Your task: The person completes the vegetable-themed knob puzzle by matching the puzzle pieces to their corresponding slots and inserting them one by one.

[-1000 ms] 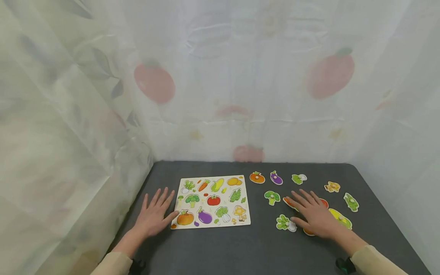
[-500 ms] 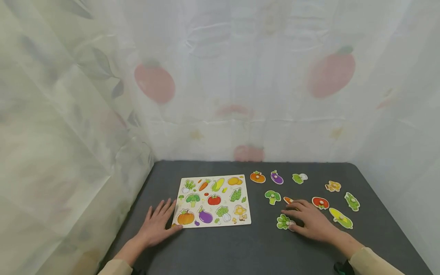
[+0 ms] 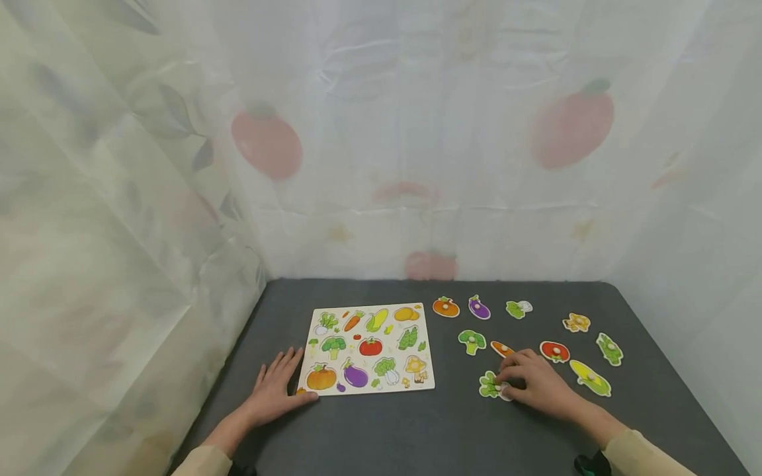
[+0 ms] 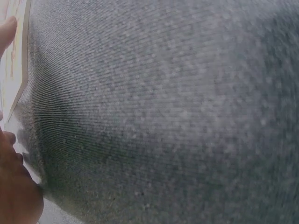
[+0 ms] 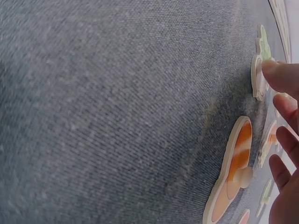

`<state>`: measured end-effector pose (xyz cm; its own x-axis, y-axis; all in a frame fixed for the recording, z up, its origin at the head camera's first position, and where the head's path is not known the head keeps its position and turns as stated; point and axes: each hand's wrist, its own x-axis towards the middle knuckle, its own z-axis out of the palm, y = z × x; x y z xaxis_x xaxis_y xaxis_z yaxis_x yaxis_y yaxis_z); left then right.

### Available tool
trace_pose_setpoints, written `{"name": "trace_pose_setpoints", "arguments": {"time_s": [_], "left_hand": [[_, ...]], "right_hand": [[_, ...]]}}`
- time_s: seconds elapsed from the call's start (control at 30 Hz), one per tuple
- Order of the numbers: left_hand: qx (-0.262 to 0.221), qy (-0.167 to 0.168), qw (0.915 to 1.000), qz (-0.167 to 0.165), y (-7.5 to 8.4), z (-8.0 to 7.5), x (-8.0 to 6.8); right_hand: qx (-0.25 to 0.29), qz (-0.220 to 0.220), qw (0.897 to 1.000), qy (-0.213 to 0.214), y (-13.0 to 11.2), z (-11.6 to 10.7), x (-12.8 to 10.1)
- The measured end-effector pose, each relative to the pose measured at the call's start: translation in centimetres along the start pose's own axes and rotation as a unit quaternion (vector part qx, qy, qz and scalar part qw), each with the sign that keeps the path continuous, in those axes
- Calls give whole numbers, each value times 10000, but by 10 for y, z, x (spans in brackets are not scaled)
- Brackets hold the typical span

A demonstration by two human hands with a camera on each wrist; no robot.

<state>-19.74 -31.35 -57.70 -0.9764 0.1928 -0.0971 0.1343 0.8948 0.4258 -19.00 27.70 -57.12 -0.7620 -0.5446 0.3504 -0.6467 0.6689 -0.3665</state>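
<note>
Left hand [image 3: 275, 391] lay flat on the dark grey table [image 3: 417, 436], fingers straight and a bit spread, holding nothing; fingertips touched the near-left corner of the puzzle board [image 3: 368, 348]. Left wrist view showed only table cloth, a fingertip and the board edge [image 4: 18, 70].

Board sat left of centre, printed with vegetable shapes: pumpkin, eggplant, tomato, corn, carrot, broccoli.

Right of the board, loose pieces lay scattered. Far row: pumpkin piece [image 3: 446, 307], eggplant piece [image 3: 479, 308], green-and-white piece [image 3: 518, 309]. Nearer: broccoli piece [image 3: 471, 341], carrot piece [image 3: 501, 348].

Right hand [image 3: 538, 385] rested on the table with fingers curled, tips pinching at the white end of the green leafy piece [image 3: 491, 385], which lay flat on the table near the front, just right of the board. In the right wrist view, a fingertip [image 5: 278, 74] touched that piece's edge [image 5: 258, 70]; whether it was gripped or just touched, cannot tell for sure. An orange piece with a peg [image 5: 233, 172] lay under the palm.

Further right: tomato piece [image 3: 554, 351], corn piece [image 3: 590, 378], mushroom piece [image 3: 575, 323], green piece [image 3: 610, 350].
</note>
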Motion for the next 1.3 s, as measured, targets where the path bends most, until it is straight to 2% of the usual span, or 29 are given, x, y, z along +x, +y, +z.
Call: {"name": "trace_pose_setpoints", "arguments": {"time_s": [0.47,0.8,1.03,1.3], "left_hand": [[-29,-63,10000,20,3,2,-1],[-122,282,9993,220,-2,9,-3],[-25,71,10000,48,-3,8,0],[9,-17,10000,11,-2,7,0]], "right_hand": [[-51,90,9999,37,0,3,0],[-31,-10,10000,80,3,5,-2],[31,-10,10000,38,4,6,-2],[-1,-101,9999,45,4,5,-1]]}}
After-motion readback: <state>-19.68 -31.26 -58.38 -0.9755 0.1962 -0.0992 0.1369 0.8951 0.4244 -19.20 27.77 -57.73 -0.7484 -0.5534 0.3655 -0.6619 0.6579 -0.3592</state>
